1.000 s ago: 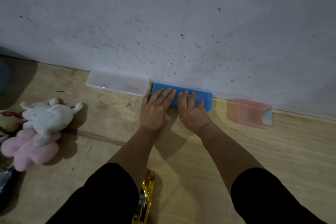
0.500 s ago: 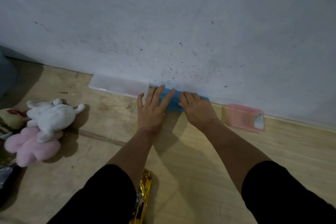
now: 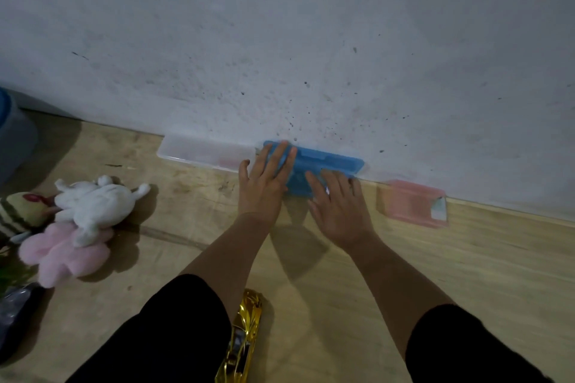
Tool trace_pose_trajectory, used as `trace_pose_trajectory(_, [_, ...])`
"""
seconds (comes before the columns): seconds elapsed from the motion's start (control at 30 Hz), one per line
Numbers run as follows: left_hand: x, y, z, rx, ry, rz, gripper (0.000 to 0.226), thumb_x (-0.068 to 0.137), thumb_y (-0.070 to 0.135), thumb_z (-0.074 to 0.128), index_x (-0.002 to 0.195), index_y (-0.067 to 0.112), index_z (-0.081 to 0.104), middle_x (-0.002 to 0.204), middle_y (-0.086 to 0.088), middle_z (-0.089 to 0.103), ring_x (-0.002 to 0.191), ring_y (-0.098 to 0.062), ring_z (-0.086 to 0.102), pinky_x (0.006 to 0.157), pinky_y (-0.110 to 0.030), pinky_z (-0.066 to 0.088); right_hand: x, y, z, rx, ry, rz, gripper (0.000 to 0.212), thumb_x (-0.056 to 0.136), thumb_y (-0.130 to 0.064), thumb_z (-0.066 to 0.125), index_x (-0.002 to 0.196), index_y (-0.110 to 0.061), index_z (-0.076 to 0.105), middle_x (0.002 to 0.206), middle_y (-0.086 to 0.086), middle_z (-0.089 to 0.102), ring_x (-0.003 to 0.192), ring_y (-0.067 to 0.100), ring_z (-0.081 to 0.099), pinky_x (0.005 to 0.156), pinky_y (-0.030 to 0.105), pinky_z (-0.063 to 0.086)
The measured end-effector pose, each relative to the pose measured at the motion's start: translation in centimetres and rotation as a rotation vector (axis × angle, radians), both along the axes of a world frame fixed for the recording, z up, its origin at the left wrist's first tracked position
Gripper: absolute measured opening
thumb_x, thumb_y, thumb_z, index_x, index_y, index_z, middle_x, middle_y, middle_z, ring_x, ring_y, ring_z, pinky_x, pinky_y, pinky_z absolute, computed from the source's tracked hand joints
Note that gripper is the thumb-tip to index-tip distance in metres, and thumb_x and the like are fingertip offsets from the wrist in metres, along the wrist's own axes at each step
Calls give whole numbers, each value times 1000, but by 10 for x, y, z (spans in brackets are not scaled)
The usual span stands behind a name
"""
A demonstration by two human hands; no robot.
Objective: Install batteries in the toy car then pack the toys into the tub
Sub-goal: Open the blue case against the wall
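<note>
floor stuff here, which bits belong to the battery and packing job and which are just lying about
Belongs to the job:
- gold toy car
- white plush, pink plush, striped plush
- blue case, with left hand and right hand on it; contents unseen

Lying about:
- clear case
- pink case

No legible text, labels, brand marks or numbers anywhere in the head view. Blue case (image 3: 329, 162), clear case (image 3: 199, 152) and pink case (image 3: 410, 202): no readable print.
</note>
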State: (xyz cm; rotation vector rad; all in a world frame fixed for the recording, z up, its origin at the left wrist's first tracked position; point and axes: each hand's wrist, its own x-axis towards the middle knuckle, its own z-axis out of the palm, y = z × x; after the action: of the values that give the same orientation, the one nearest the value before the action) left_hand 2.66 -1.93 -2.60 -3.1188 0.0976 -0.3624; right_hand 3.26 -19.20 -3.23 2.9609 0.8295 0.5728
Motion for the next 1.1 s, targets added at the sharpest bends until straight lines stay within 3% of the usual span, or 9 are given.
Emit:
trace_pose_trajectory(0.17, [2, -4, 3, -29, 25, 37, 95, 71, 22, 79, 147, 23, 23, 150, -4, 31, 135, -26, 32, 97, -49, 38, -15, -7, -12, -37, 236, -97, 59, 89, -42, 34, 136, -8, 41, 133, 20, 53, 127, 34, 40, 104, 53, 36])
trace_pose_trajectory(0.3, [1, -7, 7, -16, 89, 44, 87, 81, 23, 70, 150, 24, 16, 154, -5, 26, 140, -27, 28, 103, -50, 32, -6, -4, -9, -31, 284, -152, 62, 90, -41, 32, 130, 2, 49, 127, 24, 57, 117, 38, 55, 100, 49, 42])
trace_pose_trajectory(0.5, [0, -8, 5, -3, 70, 69, 91, 76, 22, 75, 148, 23, 21, 151, -6, 31, 136, -28, 34, 99, -50, 35, -2, -2, -17, -94, 334, -147, 71, 91, -51, 26, 133, 4, 44, 121, 21, 57, 111, 38, 56, 98, 46, 47])
trace_pose_trajectory(0.67, [-1, -9, 6, 5, 69, 77, 91, 77, 21, 73, 149, 24, 18, 152, -5, 29, 136, -27, 33, 99, -49, 36, 14, -3, -19, -136, 289, -150, 75, 85, -55, 24, 128, 0, 50, 103, 17, 64, 92, 32, 63, 80, 39, 55])
trace_pose_trajectory(0.83, [1, -8, 3, 17, 29, 81, 93, 72, 23, 77, 148, 23, 23, 148, -4, 32, 131, -24, 29, 96, -50, 38, 24, -6, -24, -149, 162, -24, 61, 83, -50, 30, 114, -7, 61, 80, 9, 63, 71, 25, 58, 63, 33, 52])
trace_pose_trajectory(0.93, [0, -9, 8, 40, 71, 88, 90, 76, 24, 73, 149, 24, 20, 150, -4, 33, 134, -25, 35, 99, -50, 36, 34, -5, -24, -154, 161, 25, 55, 78, -52, 56, 107, -7, 64, 74, 11, 65, 62, 27, 62, 54, 32, 52])
trace_pose_trajectory(1.0, [0, -10, 12, 34, 97, 81, 87, 81, 23, 68, 150, 25, 15, 153, -4, 27, 137, -25, 32, 103, -50, 31, 39, -4, -15, -213, 273, 39, 63, 75, -53, 66, 115, -4, 60, 87, 16, 67, 72, 31, 65, 61, 35, 53])
trace_pose_trajectory(1.1, [0, -10, 13, 14, 145, 68, 84, 88, 25, 60, 151, 27, 5, 156, -3, 17, 141, -24, 23, 107, -50, 23, 44, -6, 1, -208, 492, 46, 70, 89, -56, 44, 138, -7, 34, 123, 19, 56, 106, 34, 58, 85, 40, 48])
